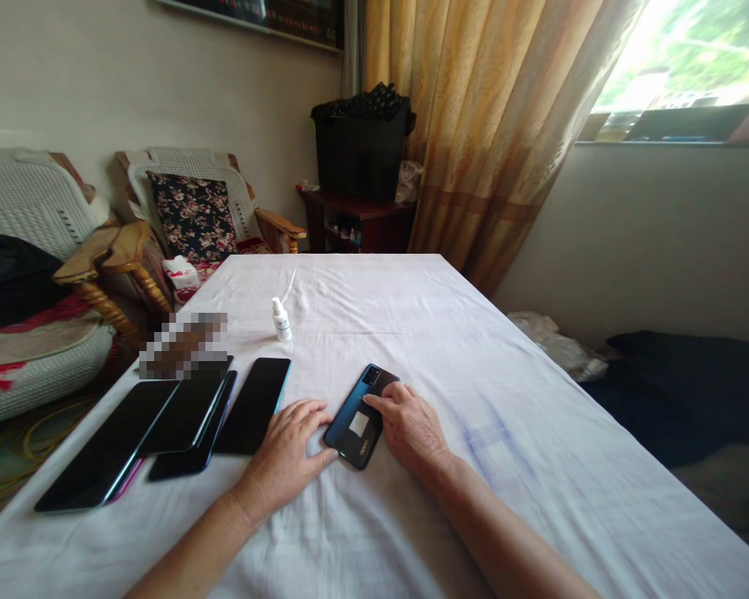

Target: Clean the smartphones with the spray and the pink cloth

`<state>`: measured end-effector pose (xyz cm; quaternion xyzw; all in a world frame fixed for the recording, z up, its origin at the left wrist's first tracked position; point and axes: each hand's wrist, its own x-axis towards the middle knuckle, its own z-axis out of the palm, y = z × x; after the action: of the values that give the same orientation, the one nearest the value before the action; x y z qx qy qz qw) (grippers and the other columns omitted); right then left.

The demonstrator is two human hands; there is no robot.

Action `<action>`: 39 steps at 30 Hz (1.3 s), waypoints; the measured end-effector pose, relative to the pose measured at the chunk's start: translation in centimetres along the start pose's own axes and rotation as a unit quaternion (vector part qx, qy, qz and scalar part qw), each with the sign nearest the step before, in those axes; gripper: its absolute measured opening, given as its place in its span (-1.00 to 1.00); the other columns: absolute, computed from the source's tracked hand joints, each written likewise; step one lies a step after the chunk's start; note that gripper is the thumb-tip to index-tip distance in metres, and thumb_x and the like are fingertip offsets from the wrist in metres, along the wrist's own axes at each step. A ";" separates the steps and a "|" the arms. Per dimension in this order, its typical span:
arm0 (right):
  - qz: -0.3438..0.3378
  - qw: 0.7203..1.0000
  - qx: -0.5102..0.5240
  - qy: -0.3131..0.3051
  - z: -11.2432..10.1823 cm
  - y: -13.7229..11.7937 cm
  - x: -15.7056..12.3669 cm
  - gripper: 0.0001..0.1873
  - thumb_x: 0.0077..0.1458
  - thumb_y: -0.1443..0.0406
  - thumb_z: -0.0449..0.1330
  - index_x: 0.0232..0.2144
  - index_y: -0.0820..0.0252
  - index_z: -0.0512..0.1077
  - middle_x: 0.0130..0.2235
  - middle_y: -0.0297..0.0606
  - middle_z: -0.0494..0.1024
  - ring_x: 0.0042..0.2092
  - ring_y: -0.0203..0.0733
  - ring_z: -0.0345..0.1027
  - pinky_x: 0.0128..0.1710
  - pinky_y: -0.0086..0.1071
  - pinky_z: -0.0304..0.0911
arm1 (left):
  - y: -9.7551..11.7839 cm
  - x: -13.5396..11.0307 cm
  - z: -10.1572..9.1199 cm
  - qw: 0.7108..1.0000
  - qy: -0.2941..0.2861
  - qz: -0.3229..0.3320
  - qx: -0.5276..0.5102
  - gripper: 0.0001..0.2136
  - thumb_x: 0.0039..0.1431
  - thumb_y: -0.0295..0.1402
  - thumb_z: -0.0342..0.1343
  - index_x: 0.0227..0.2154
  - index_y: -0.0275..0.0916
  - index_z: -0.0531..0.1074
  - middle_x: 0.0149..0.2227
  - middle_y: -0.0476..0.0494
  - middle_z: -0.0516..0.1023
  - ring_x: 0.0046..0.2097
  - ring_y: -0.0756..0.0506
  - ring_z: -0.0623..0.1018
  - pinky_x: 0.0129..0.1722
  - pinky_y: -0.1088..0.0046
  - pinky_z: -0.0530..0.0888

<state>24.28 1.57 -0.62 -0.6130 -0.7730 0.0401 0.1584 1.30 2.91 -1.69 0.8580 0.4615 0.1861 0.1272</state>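
Phone (353, 406) back-up on tablecloth (374, 320) — left hand (296, 434) spread at its edge, right hand (412, 423) pointing onto back, grip unclear. Likely light, stiff, slick, breakable — best held by long edges.

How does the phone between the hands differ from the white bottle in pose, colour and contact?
The phone lies flat; the bottle stands upright. The phone is dark blue and black; the bottle is white. The right hand touches the phone; no hand touches the bottle. Both rest on the white cloth.
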 end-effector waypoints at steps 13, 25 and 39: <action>-0.057 0.997 -0.002 -0.044 -0.9 0.6 -1.3 -0.53 0.20 0.46 0.04 0.05 -0.04 0.48 -0.13 -0.18 0.49 -0.15 -0.12 0.36 -0.17 -0.32 0.24 | 0.3 -0.2 0.7 0.999 0.015 0.023 0.017 -0.57 0.04 -0.33 0.25 0.03 -0.03 0.46 0.11 -0.12 0.45 0.14 -0.28 0.40 0.14 0.05 0.34; -0.047 0.999 0.002 -0.021 -0.7 1.2 -2.4 -0.53 0.17 0.48 0.04 0.03 0.00 0.50 -0.16 -0.17 0.49 -0.15 -0.10 0.37 -0.16 -0.29 0.28 | 0.7 -0.2 0.7 0.998 0.028 0.041 0.041 -0.57 0.02 -0.35 0.28 0.00 -0.08 0.47 0.10 -0.18 0.46 0.13 -0.28 0.42 0.11 0.04 0.36; -0.104 0.994 0.037 -0.011 -0.4 1.7 -4.6 -0.56 0.20 0.44 0.02 0.03 -0.01 0.48 -0.20 -0.19 0.49 -0.22 -0.16 0.36 -0.22 -0.34 0.28 | 2.1 -0.3 0.7 0.987 0.085 0.116 0.068 -0.62 0.03 -0.34 0.27 -0.04 -0.20 0.46 0.04 -0.19 0.52 0.10 -0.30 0.43 0.12 -0.01 0.33</action>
<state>26.94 -2.45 -1.54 -0.5226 -0.8322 0.0581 0.1758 3.07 1.50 -1.55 0.8934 0.3797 0.2402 0.0067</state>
